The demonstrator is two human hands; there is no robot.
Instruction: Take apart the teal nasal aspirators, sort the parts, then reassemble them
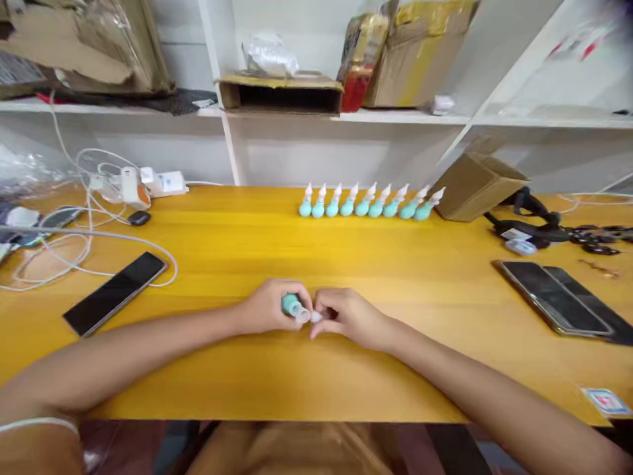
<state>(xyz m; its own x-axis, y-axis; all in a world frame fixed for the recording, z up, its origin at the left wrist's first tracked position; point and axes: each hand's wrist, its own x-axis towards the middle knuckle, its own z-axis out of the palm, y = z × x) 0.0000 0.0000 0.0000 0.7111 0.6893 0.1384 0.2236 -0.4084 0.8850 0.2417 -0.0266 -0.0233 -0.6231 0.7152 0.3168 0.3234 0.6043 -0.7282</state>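
My left hand (277, 305) is wrapped round a small teal squeeze bulb (289, 303) with a clear, open-mouthed collar (302, 315) pointing toward my right hand. Between the fingertips of my right hand (350, 318) is a small whitish translucent tip (316, 316), close beside the collar; whether the two touch I cannot tell. Both hands are just above the yellow table (237, 382), near its front edge. Further back stands a row of several similar teal bulbs (362, 208), each upright or leaning a little, with a clear neck and a pale pointed tip.
A black phone (116, 293) lies to the left among white cables (89, 224) and chargers (133, 188). Two more phones (556, 297) overlap on the right. A cardboard box (477, 185) and black straps (531, 224) sit at the back right, under shelves (410, 117) holding cartons.
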